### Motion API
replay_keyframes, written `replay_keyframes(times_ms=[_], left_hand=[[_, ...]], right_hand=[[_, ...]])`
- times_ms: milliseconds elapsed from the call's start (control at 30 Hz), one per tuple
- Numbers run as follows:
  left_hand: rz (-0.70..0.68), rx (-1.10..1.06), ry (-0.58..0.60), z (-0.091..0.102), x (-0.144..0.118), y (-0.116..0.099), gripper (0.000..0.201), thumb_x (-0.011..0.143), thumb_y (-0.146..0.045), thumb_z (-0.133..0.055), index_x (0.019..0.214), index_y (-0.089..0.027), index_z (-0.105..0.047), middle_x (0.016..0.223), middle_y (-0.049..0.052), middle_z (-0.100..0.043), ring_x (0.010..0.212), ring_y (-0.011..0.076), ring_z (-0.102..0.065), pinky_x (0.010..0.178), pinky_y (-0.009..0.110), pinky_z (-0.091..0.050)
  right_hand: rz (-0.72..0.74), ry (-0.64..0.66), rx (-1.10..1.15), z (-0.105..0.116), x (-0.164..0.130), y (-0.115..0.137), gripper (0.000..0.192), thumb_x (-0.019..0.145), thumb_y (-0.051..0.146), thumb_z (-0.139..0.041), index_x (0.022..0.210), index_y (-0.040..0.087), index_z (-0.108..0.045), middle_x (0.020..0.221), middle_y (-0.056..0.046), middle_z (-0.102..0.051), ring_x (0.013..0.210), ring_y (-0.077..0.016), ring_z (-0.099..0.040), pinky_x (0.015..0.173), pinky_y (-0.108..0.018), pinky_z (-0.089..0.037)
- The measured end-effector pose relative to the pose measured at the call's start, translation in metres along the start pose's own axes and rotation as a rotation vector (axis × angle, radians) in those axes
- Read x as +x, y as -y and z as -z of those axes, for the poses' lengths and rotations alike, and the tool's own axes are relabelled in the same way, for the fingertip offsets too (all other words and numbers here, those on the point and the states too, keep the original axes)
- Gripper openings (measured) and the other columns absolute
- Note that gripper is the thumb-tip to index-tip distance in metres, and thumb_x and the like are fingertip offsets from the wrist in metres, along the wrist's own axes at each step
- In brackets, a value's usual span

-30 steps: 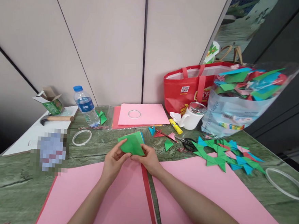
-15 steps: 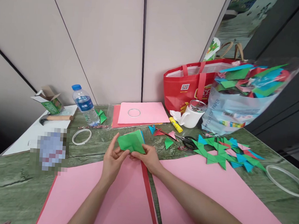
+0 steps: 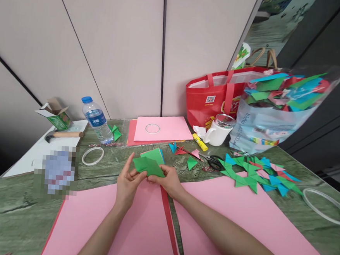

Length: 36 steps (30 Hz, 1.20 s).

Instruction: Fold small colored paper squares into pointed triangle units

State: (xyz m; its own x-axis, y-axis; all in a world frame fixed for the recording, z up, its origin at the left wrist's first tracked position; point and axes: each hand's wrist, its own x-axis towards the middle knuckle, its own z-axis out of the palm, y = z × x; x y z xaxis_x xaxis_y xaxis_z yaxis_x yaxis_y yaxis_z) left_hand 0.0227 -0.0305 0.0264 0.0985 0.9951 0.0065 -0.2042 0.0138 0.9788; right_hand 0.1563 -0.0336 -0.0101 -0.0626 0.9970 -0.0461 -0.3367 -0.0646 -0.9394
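Note:
Both hands hold a folded green paper (image 3: 148, 166) just above the table, over the far edge of two large pink sheets (image 3: 139, 226). My left hand (image 3: 128, 183) pinches its left side with the forefinger raised. My right hand (image 3: 168, 180) grips its right edge from below. Right behind the paper lies a small stack of green and blue squares (image 3: 155, 154).
Folded paper triangles (image 3: 254, 173) lie in a pile at the right, with scissors (image 3: 214, 161), a yellow glue stick (image 3: 199, 142), a white mug (image 3: 216, 134), a clear bag of folded pieces (image 3: 276, 107) and a red bag (image 3: 215, 97). A water bottle (image 3: 96, 120), tape rings (image 3: 92, 155) and a hammer (image 3: 63, 134) sit left.
The green paper has been folded flatter and lowered a little between my hands. My left forefinger has lifted off it.

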Motion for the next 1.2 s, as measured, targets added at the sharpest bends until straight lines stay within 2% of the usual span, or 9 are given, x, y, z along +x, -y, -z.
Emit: replay_keyframes(times_ms=[267,500,900,1100,1200], left_hand=[[0.045,-0.018,-0.029,0.0003,0.0003,-0.0002,0.090,0.061,-0.022,-0.071,0.134,-0.023,-0.019,0.078,0.002,-0.070,0.069,0.0152,-0.064,0.067,0.027,-0.049],[0.019,0.043,-0.048,0.0000,0.0004,-0.0025,0.092,0.060,-0.023,-0.071,0.134,-0.023,-0.018,0.068,-0.003,-0.068,0.068,0.0143,-0.064,0.066,0.026,-0.049],[0.032,0.000,0.008,0.0006,-0.0005,-0.0025,0.097,0.062,-0.025,-0.069,0.136,-0.023,-0.007,0.078,0.004,-0.070,0.068,0.0149,-0.064,0.069,0.028,-0.049],[0.053,0.008,0.000,0.0007,-0.0013,-0.0001,0.098,0.062,-0.024,-0.069,0.136,-0.023,-0.005,0.072,0.001,-0.069,0.062,0.0119,-0.062,0.065,0.025,-0.048],[0.064,0.018,-0.037,-0.0013,-0.0027,-0.0006,0.098,0.061,-0.022,-0.070,0.136,-0.022,-0.008,0.062,-0.003,-0.066,0.055,0.0092,-0.059,0.059,0.020,-0.046]], right_hand=[[0.016,-0.012,-0.044,-0.0004,-0.0015,0.0006,0.035,0.047,0.037,-0.075,0.070,0.015,-0.061,0.063,0.000,-0.066,0.059,-0.0188,-0.062,0.061,-0.033,-0.051],[-0.006,0.000,0.022,-0.0005,-0.0001,-0.0013,0.036,0.048,0.037,-0.075,0.073,0.015,-0.061,0.066,-0.001,-0.066,0.063,-0.0194,-0.063,0.065,-0.035,-0.052],[-0.015,-0.017,-0.013,-0.0005,0.0008,0.0014,0.030,0.048,0.031,-0.075,0.068,0.014,-0.060,0.058,0.000,-0.066,0.054,-0.0174,-0.062,0.058,-0.031,-0.050],[0.025,-0.034,-0.064,-0.0020,0.0003,0.0002,0.026,0.051,0.027,-0.073,0.069,0.014,-0.059,0.058,0.001,-0.064,0.053,-0.0152,-0.059,0.053,-0.027,-0.046],[0.052,-0.047,-0.097,-0.0023,0.0009,-0.0030,0.023,0.054,0.025,-0.071,0.069,0.015,-0.058,0.058,0.002,-0.061,0.051,-0.0131,-0.056,0.049,-0.024,-0.044]])
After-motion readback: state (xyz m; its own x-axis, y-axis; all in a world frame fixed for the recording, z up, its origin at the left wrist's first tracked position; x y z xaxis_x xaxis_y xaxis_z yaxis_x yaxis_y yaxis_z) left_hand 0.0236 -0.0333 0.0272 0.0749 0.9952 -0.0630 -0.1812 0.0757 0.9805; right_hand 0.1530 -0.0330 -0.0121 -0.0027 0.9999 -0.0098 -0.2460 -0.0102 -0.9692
